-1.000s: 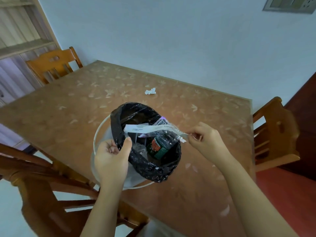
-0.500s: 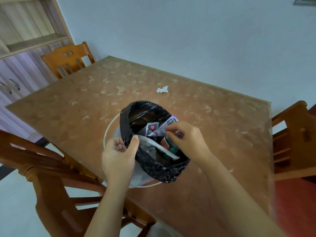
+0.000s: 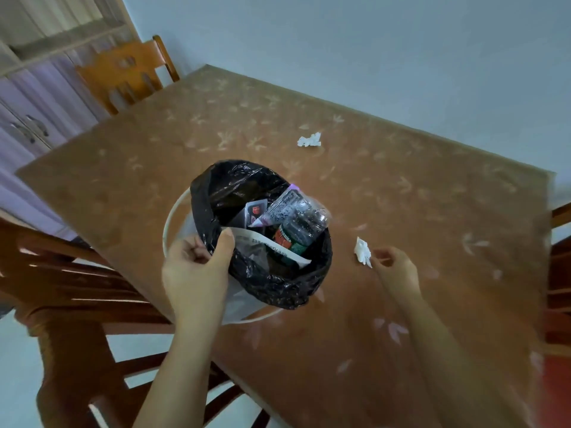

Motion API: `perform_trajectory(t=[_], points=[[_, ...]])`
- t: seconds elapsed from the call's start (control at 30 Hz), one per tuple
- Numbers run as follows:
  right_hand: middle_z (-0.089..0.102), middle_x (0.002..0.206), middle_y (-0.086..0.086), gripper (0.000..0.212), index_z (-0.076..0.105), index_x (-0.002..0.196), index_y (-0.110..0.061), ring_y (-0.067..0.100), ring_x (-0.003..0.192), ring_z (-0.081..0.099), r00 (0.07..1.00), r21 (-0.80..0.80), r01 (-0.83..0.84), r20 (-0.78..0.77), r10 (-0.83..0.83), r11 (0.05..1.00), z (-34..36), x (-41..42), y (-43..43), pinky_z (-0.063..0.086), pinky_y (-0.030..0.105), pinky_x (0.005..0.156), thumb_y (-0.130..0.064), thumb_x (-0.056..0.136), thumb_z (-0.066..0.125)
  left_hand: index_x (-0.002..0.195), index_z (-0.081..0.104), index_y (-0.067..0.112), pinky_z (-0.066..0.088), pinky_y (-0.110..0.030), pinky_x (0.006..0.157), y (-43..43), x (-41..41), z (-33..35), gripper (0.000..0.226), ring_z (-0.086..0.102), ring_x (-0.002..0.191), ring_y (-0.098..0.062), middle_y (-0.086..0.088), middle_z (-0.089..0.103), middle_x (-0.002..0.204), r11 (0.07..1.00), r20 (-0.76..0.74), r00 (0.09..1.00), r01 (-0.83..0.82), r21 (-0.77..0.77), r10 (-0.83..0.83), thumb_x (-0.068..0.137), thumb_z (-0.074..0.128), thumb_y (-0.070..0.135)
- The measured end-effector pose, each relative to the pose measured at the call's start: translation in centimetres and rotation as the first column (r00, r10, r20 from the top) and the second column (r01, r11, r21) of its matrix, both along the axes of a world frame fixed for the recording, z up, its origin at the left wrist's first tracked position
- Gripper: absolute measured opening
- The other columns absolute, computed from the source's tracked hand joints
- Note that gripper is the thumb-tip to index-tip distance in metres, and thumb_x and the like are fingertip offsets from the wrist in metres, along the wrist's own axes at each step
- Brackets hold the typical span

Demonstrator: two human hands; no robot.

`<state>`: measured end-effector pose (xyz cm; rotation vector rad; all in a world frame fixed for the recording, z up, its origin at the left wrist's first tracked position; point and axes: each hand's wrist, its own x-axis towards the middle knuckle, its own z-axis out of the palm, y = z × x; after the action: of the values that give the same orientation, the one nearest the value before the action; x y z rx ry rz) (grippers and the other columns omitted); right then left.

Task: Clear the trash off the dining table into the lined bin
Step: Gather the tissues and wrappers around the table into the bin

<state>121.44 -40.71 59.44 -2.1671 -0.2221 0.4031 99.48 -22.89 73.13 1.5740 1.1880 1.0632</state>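
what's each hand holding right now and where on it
Left hand pinches the black liner at the bin's near rim. Right hand pinches the near crumpled tissue by its lower edge.

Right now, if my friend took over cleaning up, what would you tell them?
Left hand: gripping the black liner at the bin rim.
Right hand: pinching a crumpled tissue just beside the bin.
Already in the bin: a bottle, wrappers and a paper strip.
Left to do: drop this tissue in, then fetch the other white scrap farther across the table.
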Motion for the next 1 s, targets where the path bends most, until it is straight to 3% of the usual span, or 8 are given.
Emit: perform_trajectory(t=[0.1, 0.23, 0.3, 0.37, 0.6, 0.67, 0.77, 1.0], points=[[0.060, 0.105, 0.004, 0.027, 0.059, 0.106, -0.022, 0.015, 0.083, 0.054, 0.997, -0.023, 0.038, -0.068, -0.039, 0.999, -1.9, 1.2, 0.7, 0.038, 0.023, 0.052, -0.024, 0.079, 0.059, 0.058, 0.039, 0.020, 0.040, -0.036, 0.058, 0.4, 0.7, 0.0, 0.036, 0.041, 0.052, -0.011, 0.003, 0.042, 0.056, 1.000, -0.022, 1.000, 0.004, 0.017, -0.003, 0.073, 0.067, 0.038], [0.057, 0.120, 0.013, 0.039, 0.055, 0.117, -0.011, 0.026, 0.108, 0.053, 1.000, -0.120, -0.007, -0.025, 0.004, 0.993, -3.5, 2.6, 1.9, 0.046, 0.041, 0.088, -0.019, 0.079, 0.061, 0.058, 0.043, 0.022, 0.040, -0.029, 0.056, 0.8, 0.9, 0.0, 0.032, 0.042, 0.052, -0.007, 0.004, 0.043, 0.056, 1.000, 0.009, 1.000, 0.006, 0.019, -0.006, 0.071, 0.067, 0.039], [0.057, 0.119, 0.015, 0.040, 0.054, 0.118, -0.010, 0.030, 0.112, 0.051, 0.999, -0.150, -0.017, -0.039, 0.012, 0.989, -4.1, 3.0, 2.4, 0.045, 0.045, 0.092, -0.019, 0.079, 0.061, 0.059, 0.041, 0.021, 0.038, -0.024, 0.053, 1.0, 0.9, -0.1, 0.034, 0.040, 0.052, -0.007, 0.003, 0.042, 0.056, 1.000, 0.016, 1.000, -0.005, 0.021, 0.004, 0.072, 0.066, 0.039], [0.053, 0.119, 0.014, 0.040, 0.054, 0.118, -0.011, 0.031, 0.111, 0.049, 0.999, -0.209, -0.031, -0.030, 0.026, 0.977, -4.6, 3.1, 2.8, 0.046, 0.043, 0.089, -0.022, 0.080, 0.061, 0.059, 0.041, 0.020, 0.037, -0.019, 0.050, 1.0, 0.8, -0.3, 0.033, 0.039, 0.051, -0.006, 0.002, 0.041, 0.057, 1.000, 0.045, 0.999, -0.013, 0.011, 0.013, 0.073, 0.067, 0.037], [0.048, 0.114, 0.013, 0.025, 0.059, 0.100, -0.010, 0.031, 0.105, 0.048, 0.996, -0.271, -0.089, -0.028, 0.085, 0.958, -5.8, 1.7, 3.0, 0.045, 0.041, 0.080, -0.028, 0.083, 0.054, 0.063, 0.046, 0.018, 0.042, -0.033, 0.059, 0.7, 0.4, -0.3, 0.032, 0.045, 0.061, -0.018, -0.005, 0.046, 0.062, 0.998, 0.060, 0.997, -0.050, -0.035, 0.052, 0.068, 0.067, 0.042], [0.053, 0.103, 0.013, 0.017, 0.058, 0.083, -0.012, 0.029, 0.092, 0.053, 0.995, -0.227, -0.097, -0.018, 0.095, 0.969, -5.9, 1.1, 2.7, 0.044, 0.037, 0.071, -0.028, 0.085, 0.052, 0.063, 0.045, 0.017, 0.041, -0.038, 0.061, 0.3, 0.1, -0.2, 0.033, 0.045, 0.063, -0.022, -0.011, 0.046, 0.066, 0.998, 0.064, 0.996, -0.054, -0.041, 0.056, 0.068, 0.067, 0.042], [0.055, 0.079, 0.011, 0.023, 0.050, 0.064, -0.011, 0.026, 0.069, 0.052, 0.996, -0.174, -0.088, 0.013, 0.091, 0.981, -5.8, 0.3, 2.0, 0.036, 0.029, 0.060, -0.021, 0.085, 0.052, 0.062, 0.044, 0.018, 0.041, -0.039, 0.061, -0.2, -0.4, -0.1, 0.034, 0.045, 0.064, -0.023, -0.013, 0.047, 0.068, 0.997, 0.054, 0.997, -0.061, -0.048, 0.064, 0.068, 0.066, 0.043], [0.064, 0.081, 0.006, 0.005, 0.063, 0.081, -0.012, 0.022, 0.076, 0.059, 1.000, 0.032, 0.004, -0.021, -0.003, 0.999, -2.9, -1.7, 0.5, 0.046, 0.034, 0.070, -0.016, 0.081, 0.060, 0.059, 0.044, 0.023, 0.036, -0.030, 0.057, -1.3, -1.6, -0.1, 0.031, 0.037, 0.052, -0.009, 0.004, 0.039, 0.056, 0.996, 0.093, 0.992, -0.079, -0.044, 0.083, 0.074, 0.069, 0.032]])
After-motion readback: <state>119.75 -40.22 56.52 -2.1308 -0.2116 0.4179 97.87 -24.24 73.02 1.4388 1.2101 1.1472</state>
